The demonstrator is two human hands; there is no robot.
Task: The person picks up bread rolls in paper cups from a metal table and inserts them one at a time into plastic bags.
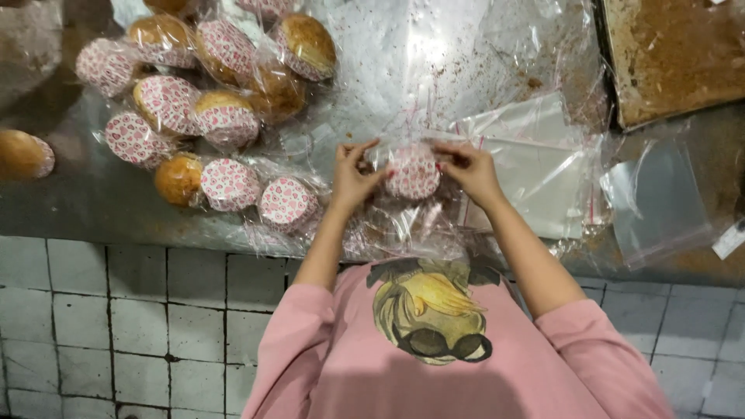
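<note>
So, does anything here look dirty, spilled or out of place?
Yes. Brown crumbs are scattered over the metal table, and the baking tray at the upper right is crusted with brown residue. The bagged buns lie in a loose pile.

A metal worktop (pixel 70 202) runs across the scene, dull grey and scuffed, with a bright glare of overhead light in its far middle and brown crumbs scattered around that patch. At the far right lies a flat baking tray (pixel 675 54), its surface stained rusty brown. Below the near edge of the worktop is a floor (pixel 116 326) of small square white tiles, worn and smudged, with dark grimy grout lines between them.
</note>
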